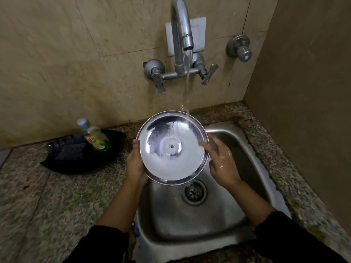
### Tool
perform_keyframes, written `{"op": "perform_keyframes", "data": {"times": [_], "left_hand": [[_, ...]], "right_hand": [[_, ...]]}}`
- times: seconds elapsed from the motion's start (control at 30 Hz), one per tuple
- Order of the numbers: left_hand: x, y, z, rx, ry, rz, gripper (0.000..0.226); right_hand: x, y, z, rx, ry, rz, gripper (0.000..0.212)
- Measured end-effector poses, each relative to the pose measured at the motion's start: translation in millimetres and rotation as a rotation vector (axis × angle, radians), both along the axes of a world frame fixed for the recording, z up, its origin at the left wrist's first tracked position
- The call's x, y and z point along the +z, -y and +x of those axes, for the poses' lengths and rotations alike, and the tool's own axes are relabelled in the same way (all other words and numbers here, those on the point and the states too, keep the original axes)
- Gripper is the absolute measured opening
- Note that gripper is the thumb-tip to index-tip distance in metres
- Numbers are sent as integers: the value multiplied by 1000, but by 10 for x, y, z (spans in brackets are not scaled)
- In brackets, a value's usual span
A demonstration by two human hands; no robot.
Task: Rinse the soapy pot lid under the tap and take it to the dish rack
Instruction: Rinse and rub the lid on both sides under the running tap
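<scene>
Held by its left rim, the steel pot lid [171, 148] sits in the left hand [135, 164], whose thumb tip shows over the edge while the fingers lie hidden behind the metal. Tilted so its inner face turns toward the camera, the lid hangs above the far left part of the steel sink [228, 211], over the basin's back rim. Right hand [221, 164] is loosely open and wet, its fingertips [204, 146] resting on the lid's right edge, not wrapped around it.

Water runs from the wall tap [180, 35] and strikes the lid near its upper right rim, sheeting down across the face. A milky film covers the lower half of the lid; the upper part looks clearer and reflective. A small screw marks its centre.

Below the lid's lower edge, the drain [194, 192] sits in the sink floor. On the granite counter [47, 205], near its back edge and left of the sink, a black tray [62, 164] holds a bottle of dish soap [95, 137] and a dark scrub pad [70, 153].
</scene>
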State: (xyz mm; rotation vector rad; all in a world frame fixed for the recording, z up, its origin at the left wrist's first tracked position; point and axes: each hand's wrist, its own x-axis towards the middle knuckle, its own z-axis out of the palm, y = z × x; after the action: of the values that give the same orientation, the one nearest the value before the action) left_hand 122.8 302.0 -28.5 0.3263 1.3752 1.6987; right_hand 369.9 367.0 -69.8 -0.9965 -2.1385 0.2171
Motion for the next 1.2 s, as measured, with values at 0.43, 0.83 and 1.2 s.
{"op": "perform_keyframes", "data": {"times": [0.43,0.83,1.2], "left_hand": [[-86,-59,204,-371,175,-437,30],[-82,-250,237,-365,-190,-126,28],[140,-406,324,-316,-299,-26,32]], "right_hand": [[696,-86,214,423,158,-310,12],[377,-545,-119,-83,-488,-833,43],[679,-784,-895,103,283,-76,43]]}}
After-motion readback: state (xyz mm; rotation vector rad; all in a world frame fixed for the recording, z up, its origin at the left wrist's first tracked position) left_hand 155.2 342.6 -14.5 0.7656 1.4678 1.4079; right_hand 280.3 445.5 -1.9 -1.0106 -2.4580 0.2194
